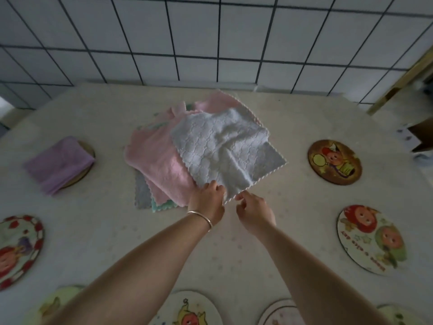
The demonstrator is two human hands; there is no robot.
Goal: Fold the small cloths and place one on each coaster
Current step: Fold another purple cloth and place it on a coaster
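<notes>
White cloth (222,146) topping the pile felt soft and limp (light, too); our left hand (207,198) and right hand (254,209) pinched its near corner.

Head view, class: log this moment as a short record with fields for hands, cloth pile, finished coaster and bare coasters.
Hands: left hand and right hand each pinch the near corner of the white cloth
Pile: white cloth on top, pink cloth beneath
Finished: purple cloth folded on the far-left coaster
Bare: brown coaster, among others
</notes>
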